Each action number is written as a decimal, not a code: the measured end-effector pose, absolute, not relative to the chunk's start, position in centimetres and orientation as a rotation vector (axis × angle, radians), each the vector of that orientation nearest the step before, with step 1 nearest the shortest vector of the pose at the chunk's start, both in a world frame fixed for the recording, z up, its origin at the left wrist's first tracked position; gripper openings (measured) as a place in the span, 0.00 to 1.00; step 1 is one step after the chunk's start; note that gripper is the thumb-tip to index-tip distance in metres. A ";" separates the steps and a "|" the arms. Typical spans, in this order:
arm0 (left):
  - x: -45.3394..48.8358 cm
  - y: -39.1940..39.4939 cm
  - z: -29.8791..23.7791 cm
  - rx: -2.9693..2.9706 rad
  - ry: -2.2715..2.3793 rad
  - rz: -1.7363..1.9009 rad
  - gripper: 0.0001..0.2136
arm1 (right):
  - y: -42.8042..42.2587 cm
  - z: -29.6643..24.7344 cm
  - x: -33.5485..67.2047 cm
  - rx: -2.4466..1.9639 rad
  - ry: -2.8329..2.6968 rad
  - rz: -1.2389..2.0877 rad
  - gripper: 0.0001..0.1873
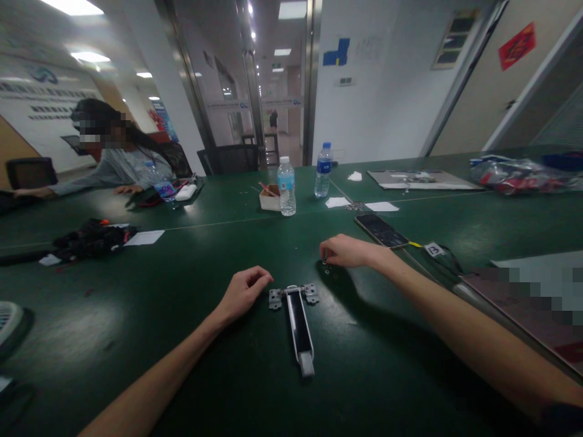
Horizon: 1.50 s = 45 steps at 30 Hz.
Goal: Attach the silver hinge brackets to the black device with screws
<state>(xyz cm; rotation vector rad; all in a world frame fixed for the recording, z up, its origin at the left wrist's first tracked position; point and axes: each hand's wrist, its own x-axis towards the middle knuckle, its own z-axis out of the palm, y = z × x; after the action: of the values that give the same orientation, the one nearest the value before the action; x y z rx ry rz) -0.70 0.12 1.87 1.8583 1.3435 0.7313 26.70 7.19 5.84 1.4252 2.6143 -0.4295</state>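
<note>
A cabinet-style metal hinge (299,321) lies on the green table in front of me, with two perforated silver plates at its far end and a long dark arm edged in white. Just left of its left plate, my left hand (242,294) rests curled, thumb against the index finger. What it holds, if anything, is hidden. Farther off to the right, my right hand (348,250) reaches down with its fingertips pinched at a small metal ring (324,262). Several similar small ring-like pieces (327,272) lie on the table right below those fingers.
A phone (381,230) with a tagged cord lies beyond my right forearm. Two water bottles (286,187) and a small box (269,199) stand ahead. Black gear (93,240) lies at left, a laptop-like slab (510,303) at right. Another person (113,158) sits far left.
</note>
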 end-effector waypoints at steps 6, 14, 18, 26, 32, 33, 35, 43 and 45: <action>-0.6 0.1 1.8 1.874 1.317 0.724 0.13 | 6.5 6.7 26.5 1.427 2.566 -0.457 0.11; -0.7 0.2 1.6 1.905 1.278 0.694 0.13 | 7.0 4.8 26.1 1.461 2.588 -0.324 0.12; -0.7 0.2 1.4 1.927 1.300 0.685 0.12 | 7.4 4.3 26.3 1.427 2.597 -0.324 0.09; -0.7 0.3 1.4 1.918 1.306 0.665 0.13 | 6.9 5.4 26.2 1.425 2.669 -0.413 0.09; -0.7 0.2 1.6 1.917 1.296 0.676 0.13 | 7.3 5.2 26.9 1.463 2.593 -0.402 0.12; -0.7 0.2 1.5 1.918 1.292 0.678 0.13 | 7.4 5.1 27.0 1.471 2.569 -0.402 0.12; -0.8 0.2 1.5 1.916 1.286 0.683 0.13 | 7.5 5.1 27.2 1.475 2.535 -0.415 0.11; -0.8 0.1 1.6 1.916 1.278 0.671 0.13 | 7.2 5.5 26.9 1.503 2.488 -0.432 0.09; -0.8 0.2 1.6 1.916 1.283 0.661 0.13 | 7.1 5.6 26.9 1.496 2.483 -0.434 0.09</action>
<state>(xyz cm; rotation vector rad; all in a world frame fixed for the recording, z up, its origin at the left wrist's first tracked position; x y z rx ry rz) -0.81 0.15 1.60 1.9162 1.2829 0.6605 26.89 7.13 5.63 1.4956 2.4831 -0.4337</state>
